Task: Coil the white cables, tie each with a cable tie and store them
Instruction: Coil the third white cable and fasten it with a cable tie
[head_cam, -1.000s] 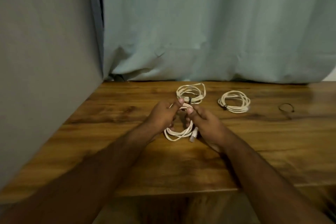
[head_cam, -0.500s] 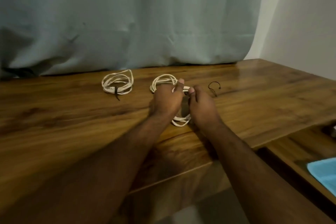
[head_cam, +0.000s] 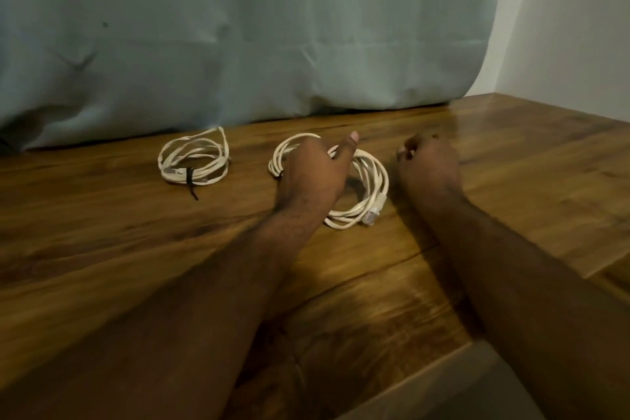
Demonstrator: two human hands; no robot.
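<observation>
Behind the left hand (head_cam: 315,174), a coiled cable (head_cam: 370,194) lies half-hidden.

left hand (head_cam: 312,177) covers part of middle coil (head_cam: 370,181), grip unclear. right hand (head_cam: 428,167) fingers curled away, can't tell if holding anything. Both forearms and counter (head_cam: 102,249) cut off by frame edges.

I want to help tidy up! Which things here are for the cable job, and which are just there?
For the job:
- tied cable coil with its black cable tie
- second coil behind the left hand
- loose coil with a clear plug
- right hand

Just there:
- wooden table
- grey-green curtain
</observation>
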